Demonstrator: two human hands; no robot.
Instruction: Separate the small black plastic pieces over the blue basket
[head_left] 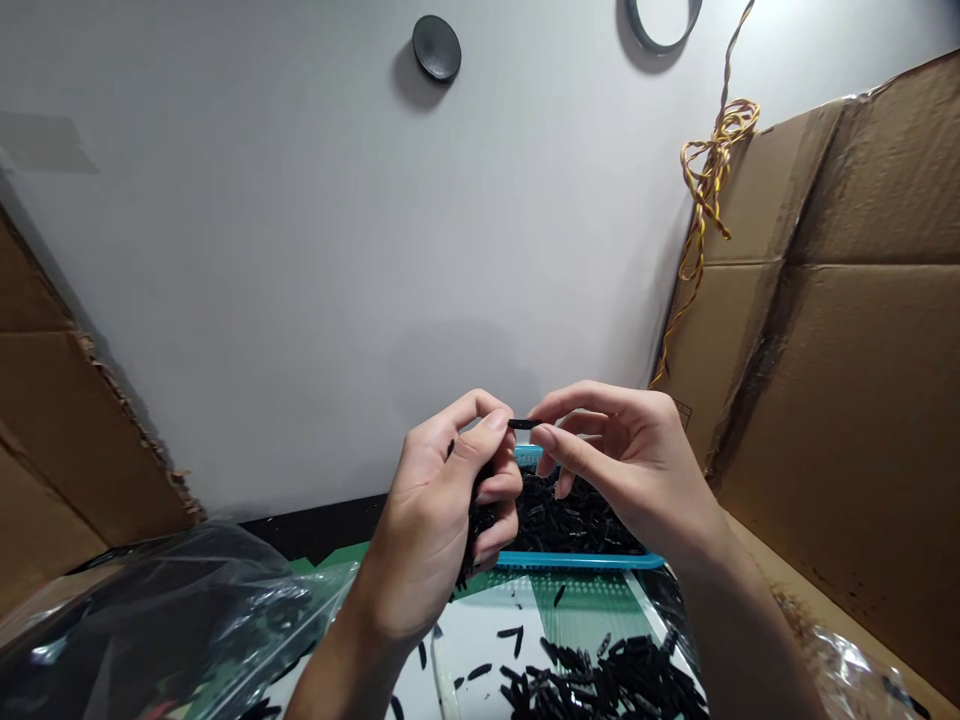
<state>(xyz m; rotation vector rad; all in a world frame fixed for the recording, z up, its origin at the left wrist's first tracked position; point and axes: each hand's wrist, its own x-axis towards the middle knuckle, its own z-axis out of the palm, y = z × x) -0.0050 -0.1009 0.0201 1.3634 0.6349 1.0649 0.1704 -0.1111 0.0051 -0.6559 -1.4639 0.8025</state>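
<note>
A small, slim black piece [523, 424] is stretched between my two hands above a tray. My left hand [450, 490] pinches its left end with thumb and forefinger, while the other fingers curl round a bunch of similar black pieces [480, 515] in the palm. At its right end the thumb and forefinger of my right hand [630, 450] pinch the same piece; that hand's other fingers are loosely bent. Behind and below them a blue tray [577, 561] is filled with many such black pieces [574, 515]. What exactly the pieces are I cannot make out.
A loose pile of black pieces [607, 680] lies in front, with several scattered nearby. Clear plastic bags lie left [247, 600] and lower right [862, 660]. Cardboard panels [862, 300] flank both sides. Twisted yellow wire [709, 170] hangs at the right against a pale wall [300, 250].
</note>
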